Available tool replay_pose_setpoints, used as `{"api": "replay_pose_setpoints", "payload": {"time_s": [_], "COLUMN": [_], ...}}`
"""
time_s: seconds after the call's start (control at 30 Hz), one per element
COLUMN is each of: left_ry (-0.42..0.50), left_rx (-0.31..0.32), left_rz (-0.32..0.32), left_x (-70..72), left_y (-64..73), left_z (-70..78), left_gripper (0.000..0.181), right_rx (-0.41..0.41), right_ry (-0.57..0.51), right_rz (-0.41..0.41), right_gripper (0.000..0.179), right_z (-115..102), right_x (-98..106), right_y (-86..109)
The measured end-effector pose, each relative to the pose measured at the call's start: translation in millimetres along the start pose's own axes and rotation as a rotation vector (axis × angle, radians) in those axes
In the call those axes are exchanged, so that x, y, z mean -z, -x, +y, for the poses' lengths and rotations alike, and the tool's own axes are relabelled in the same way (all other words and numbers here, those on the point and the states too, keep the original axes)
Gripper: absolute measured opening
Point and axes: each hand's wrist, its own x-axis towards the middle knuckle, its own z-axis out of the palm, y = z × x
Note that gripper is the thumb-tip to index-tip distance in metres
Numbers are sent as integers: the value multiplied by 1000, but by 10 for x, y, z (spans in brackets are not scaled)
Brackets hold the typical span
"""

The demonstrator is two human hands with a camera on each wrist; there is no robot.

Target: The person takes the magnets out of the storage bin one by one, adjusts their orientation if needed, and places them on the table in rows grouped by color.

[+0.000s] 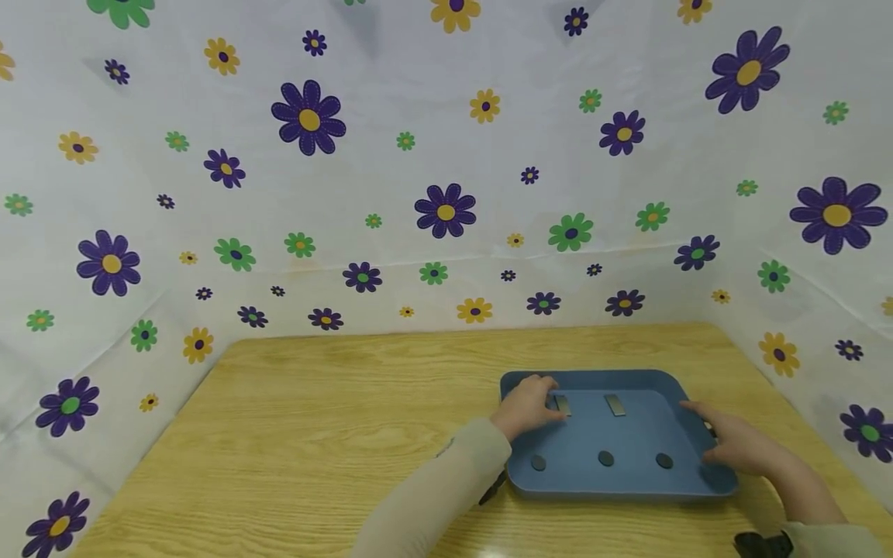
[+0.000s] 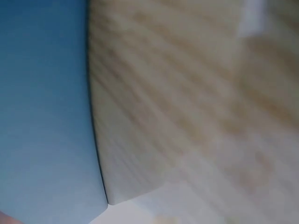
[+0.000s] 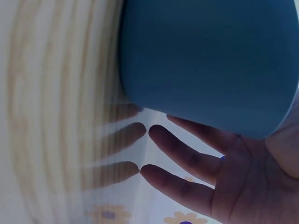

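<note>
A blue rectangular tray (image 1: 572, 439) lies on the right half of the table. Inside it are two thin dark rectangular pieces, one by the left hand (image 1: 562, 404) and one farther right (image 1: 615, 404). Three dark round discs, left (image 1: 539, 463), middle (image 1: 605, 458) and right (image 1: 664, 460), line its near side. My left hand (image 1: 525, 406) reaches over the left rim, thumb and fingers spread apart around the left rectangle; contact cannot be told. At the right rim is my right hand (image 1: 743, 443), thumb and forefinger apart. In the right wrist view its fingers (image 3: 184, 154) extend loosely beside the tray wall (image 3: 205, 70).
The wood-grain table (image 1: 314, 434) stretches out to the left of the tray. A white cloth with printed flowers (image 1: 391, 178) stands behind the table and along both sides. Dark straps show at both wrists, the right one (image 1: 763, 544) near the table's front.
</note>
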Motion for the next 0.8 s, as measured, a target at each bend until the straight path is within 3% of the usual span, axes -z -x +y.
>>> {"api": "replay_pose_setpoints", "payload": {"time_s": [0.4, 0.63, 0.8], "left_ry": [-81, -99, -110], "left_rx": [29, 53, 50], "left_rz": [-44, -107, -85], "left_x": [-2, -17, -34], "left_y": [-69, -86, -79], "left_z": [-9, -13, -11], "left_gripper": [54, 59, 55], "right_rx": [17, 17, 1], "right_ry": [60, 53, 44], "right_rz": [23, 10, 7], "right_gripper": [71, 72, 72], "right_z": [-47, -47, -49], "right_x": [8, 19, 15], "right_y": [7, 13, 10]}}
